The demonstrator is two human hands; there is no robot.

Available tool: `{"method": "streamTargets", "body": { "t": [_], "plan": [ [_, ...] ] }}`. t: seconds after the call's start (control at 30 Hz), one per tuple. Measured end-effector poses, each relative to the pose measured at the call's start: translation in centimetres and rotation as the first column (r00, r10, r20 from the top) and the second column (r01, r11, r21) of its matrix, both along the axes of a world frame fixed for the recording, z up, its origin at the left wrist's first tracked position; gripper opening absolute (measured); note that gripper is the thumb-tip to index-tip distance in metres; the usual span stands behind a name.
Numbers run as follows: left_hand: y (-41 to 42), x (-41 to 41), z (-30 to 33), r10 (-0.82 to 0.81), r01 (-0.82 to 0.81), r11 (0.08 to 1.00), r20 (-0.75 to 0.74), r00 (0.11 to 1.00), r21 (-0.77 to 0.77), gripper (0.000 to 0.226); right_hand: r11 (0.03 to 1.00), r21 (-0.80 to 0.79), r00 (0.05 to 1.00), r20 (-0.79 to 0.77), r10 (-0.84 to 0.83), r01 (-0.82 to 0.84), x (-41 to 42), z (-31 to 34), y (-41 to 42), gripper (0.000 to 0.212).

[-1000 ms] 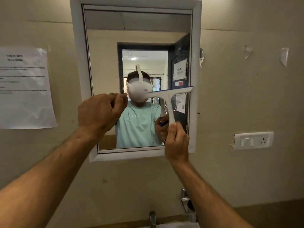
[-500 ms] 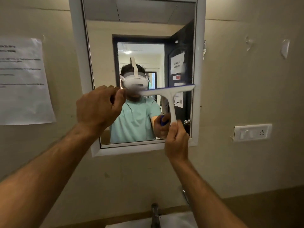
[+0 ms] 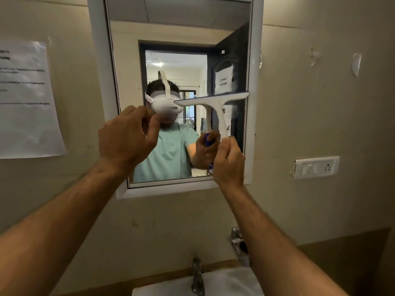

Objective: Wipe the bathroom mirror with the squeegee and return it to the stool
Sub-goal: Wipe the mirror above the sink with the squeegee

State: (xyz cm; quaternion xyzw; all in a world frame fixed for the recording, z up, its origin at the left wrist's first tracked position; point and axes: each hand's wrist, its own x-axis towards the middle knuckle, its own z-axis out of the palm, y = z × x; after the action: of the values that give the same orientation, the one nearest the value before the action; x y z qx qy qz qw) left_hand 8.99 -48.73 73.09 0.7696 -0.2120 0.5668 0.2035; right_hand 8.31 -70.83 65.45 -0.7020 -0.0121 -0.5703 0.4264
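Note:
The bathroom mirror (image 3: 128, 60) hangs in a white frame on the beige wall straight ahead. A white squeegee (image 3: 213, 101) rests with its blade level on the right half of the glass, at about mid-height, its right end near the frame. My right hand (image 3: 229, 163) grips the lower end of its handle. My left hand (image 3: 126, 135) is curled in a loose fist in front of the lower left of the glass, just left of the blade's end and apart from it. The stool is out of view.
A white sink (image 3: 224, 283) with a metal tap (image 3: 197, 276) sits below the mirror. A metal fitting (image 3: 240, 246) juts from the wall above it. A paper notice (image 3: 27, 99) is taped at left, and a switch plate (image 3: 316, 167) sits at right.
The squeegee and my right hand have moved slightly up the glass. My view has tilted down, so more of the sink shows. My left hand stays curled beside the blade.

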Motion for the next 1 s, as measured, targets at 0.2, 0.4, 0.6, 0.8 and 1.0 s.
{"method": "streamTargets", "body": {
  "t": [0.2,0.4,0.6,0.8,1.0],
  "plan": [
    [1.2,0.5,-1.3,0.024,-0.024,1.0,-0.05,0.998,-0.007,0.035,0.996,0.042,0.997,-0.022,0.079,-0.078,-0.8,-8.9,0.1,0.025],
    [0.7,0.3,-1.8,0.033,-0.037,0.998,-0.091,0.995,-0.041,0.034,0.998,0.026,0.998,0.032,0.055,-0.056,-0.9,-5.8,0.1,0.028],
    [0.0,0.3,-1.8,0.009,-0.013,0.996,-0.049,0.999,-0.084,0.026,0.999,0.042,0.998,0.059,0.02,-0.023,0.3,2.2,-0.3,0.037],
    [0.0,-0.3,-2.9,0.018,-0.026,0.993,-0.074,0.997,-0.111,0.03,0.997,0.005,0.997,0.033,0.075,-0.075,0.0,-4.9,-0.9,0.029],
    [0.7,-0.8,-3.3,0.028,-0.036,0.994,-0.077,0.997,-0.104,0.037,0.989,0.044,0.99,0.003,0.144,-0.144,-0.7,-9.6,0.0,0.047]
  ]
}}
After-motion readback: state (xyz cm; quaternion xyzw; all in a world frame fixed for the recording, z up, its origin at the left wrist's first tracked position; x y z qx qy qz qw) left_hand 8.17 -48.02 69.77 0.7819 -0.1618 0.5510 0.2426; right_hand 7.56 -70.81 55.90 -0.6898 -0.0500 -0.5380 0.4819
